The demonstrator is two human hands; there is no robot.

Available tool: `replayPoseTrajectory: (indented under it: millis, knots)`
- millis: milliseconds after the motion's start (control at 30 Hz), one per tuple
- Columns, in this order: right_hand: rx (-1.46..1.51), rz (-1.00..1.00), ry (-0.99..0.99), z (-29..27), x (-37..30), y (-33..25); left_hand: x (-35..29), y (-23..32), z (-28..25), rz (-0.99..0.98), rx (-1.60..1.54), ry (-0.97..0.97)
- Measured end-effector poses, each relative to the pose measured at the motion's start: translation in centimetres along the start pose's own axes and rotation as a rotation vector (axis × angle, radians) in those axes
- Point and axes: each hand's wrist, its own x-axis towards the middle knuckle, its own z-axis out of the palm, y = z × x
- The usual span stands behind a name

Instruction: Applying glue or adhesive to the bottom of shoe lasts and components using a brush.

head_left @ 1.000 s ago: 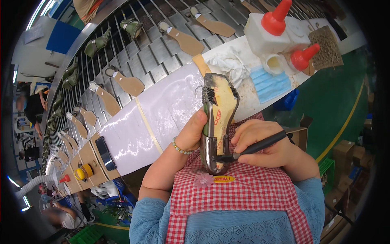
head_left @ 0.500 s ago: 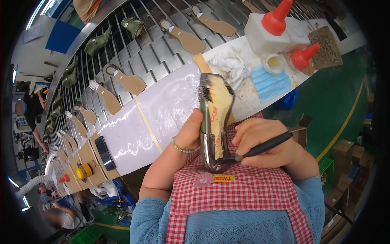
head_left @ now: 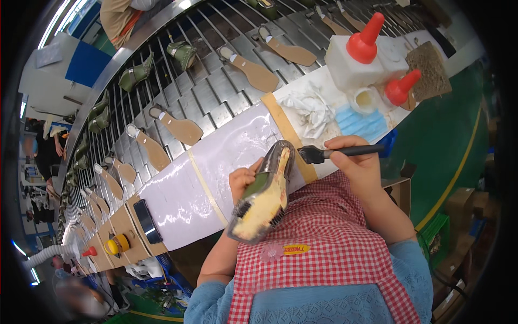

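A green shoe upper on its last (head_left: 264, 202) is gripped in my left hand (head_left: 242, 181), with its underside facing up. Its wide end tilts down toward my apron, and its narrow, shiny dark end points away. A pale yellowish layer covers much of the underside. My right hand (head_left: 353, 162) pinches the black handle of a flat brush (head_left: 350, 152). The brush's dark head lies just right of the narrow end; whether it touches the shoe is hard to tell. Part of my left hand is hidden behind the shoe.
White bottles with red nozzles (head_left: 364, 40), an open cup (head_left: 365, 100), a blue mask (head_left: 359, 120) and crumpled white cloth (head_left: 310, 110) occupy the bench's right. A phone (head_left: 147, 220) lies left. Beyond, a slatted conveyor carries tan soles (head_left: 253, 73) and green uppers (head_left: 136, 73).
My left hand has turned the shoe so its wide end now faces down toward me. The brush has moved up and away from my apron with my right hand.
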Motion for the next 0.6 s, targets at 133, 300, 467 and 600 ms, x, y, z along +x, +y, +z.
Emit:
replayPoseTrajectory:
  millis: [133,300,467,600]
  knots:
    - [-0.148,-0.022,-0.047,0.7,0.5,1.4,-1.0,0.1,0.9,0.036,0.024,0.039]
    - [-0.154,0.068,-0.100,1.4,1.4,2.7,-1.9,-0.7,0.0,0.046,0.072,0.060]
    - [-0.239,-0.052,-0.105,1.8,1.5,3.4,-1.9,-0.1,0.0,0.047,0.066,0.045]
    - [-0.421,-0.263,-0.152,2.2,1.3,2.9,-2.0,0.4,-0.1,0.041,0.085,0.036]
